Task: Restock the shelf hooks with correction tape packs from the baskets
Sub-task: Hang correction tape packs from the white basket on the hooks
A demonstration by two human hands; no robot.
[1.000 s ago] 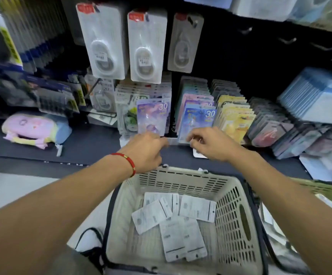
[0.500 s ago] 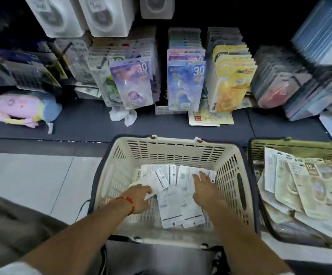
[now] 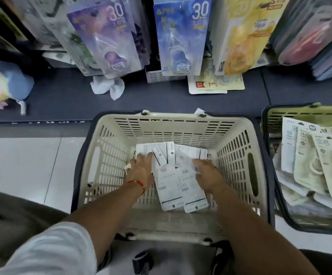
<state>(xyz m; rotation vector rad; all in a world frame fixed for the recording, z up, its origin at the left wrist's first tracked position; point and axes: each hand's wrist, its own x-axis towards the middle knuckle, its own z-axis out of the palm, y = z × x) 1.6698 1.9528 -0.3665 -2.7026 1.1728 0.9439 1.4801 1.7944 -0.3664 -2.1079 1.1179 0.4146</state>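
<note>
Your cream basket (image 3: 109, 155) has a slotted grid of holes and a dark navy rim; the packs (image 3: 173, 187) in it show white backs with grey print and black barcodes. You wear a red cord (image 3: 136, 183) on your left wrist and a white sleeve (image 3: 48, 253). Beside it sits an olive-green basket (image 3: 292, 114) of beige packs (image 3: 324, 161). Hanging above are a purple pack (image 3: 105, 34), a blue pack (image 3: 179, 34) and a yellow pack (image 3: 246, 34). The shelf (image 3: 65, 100) is dark grey-blue, with a pastel pink and blue plush (image 3: 4, 84)
</note>
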